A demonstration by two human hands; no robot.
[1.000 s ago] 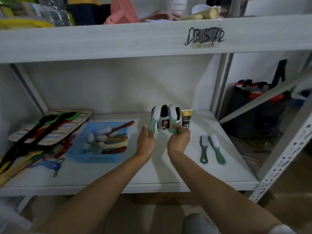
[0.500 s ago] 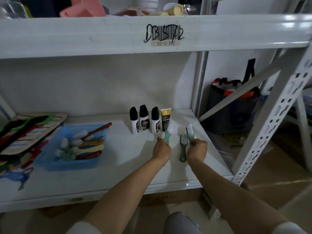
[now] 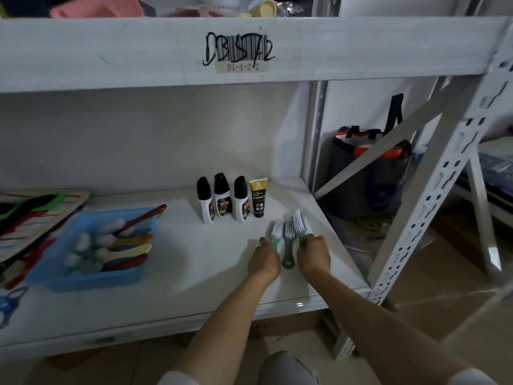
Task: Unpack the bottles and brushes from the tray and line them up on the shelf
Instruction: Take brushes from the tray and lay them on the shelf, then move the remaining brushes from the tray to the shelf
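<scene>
Three white bottles with black caps [image 3: 222, 200] and a black-and-gold tube [image 3: 258, 197] stand in a row at the back of the white shelf [image 3: 180, 276]. In front of them, three green brushes lie side by side. My left hand [image 3: 264, 262] is closed on the handle of the left green brush [image 3: 276, 232]. My right hand [image 3: 313, 254] grips the handle of the right green brush [image 3: 299, 223]. The middle green brush [image 3: 288, 247] lies free between my hands. A blue tray [image 3: 83, 273] at the left holds several coloured brushes [image 3: 119, 245].
A flat pack of coloured items [image 3: 30, 215] leans at the far left, with blue scissors [image 3: 8, 304] near the shelf's front edge. The upper shelf beam [image 3: 249, 48] runs overhead. A perforated upright [image 3: 433, 207] and a dark bag [image 3: 369, 173] stand to the right.
Both hands carried green brushes from near the bottles to the right front of the shelf. The left brush has moved in beside the middle one, and the right brush sits closer.
</scene>
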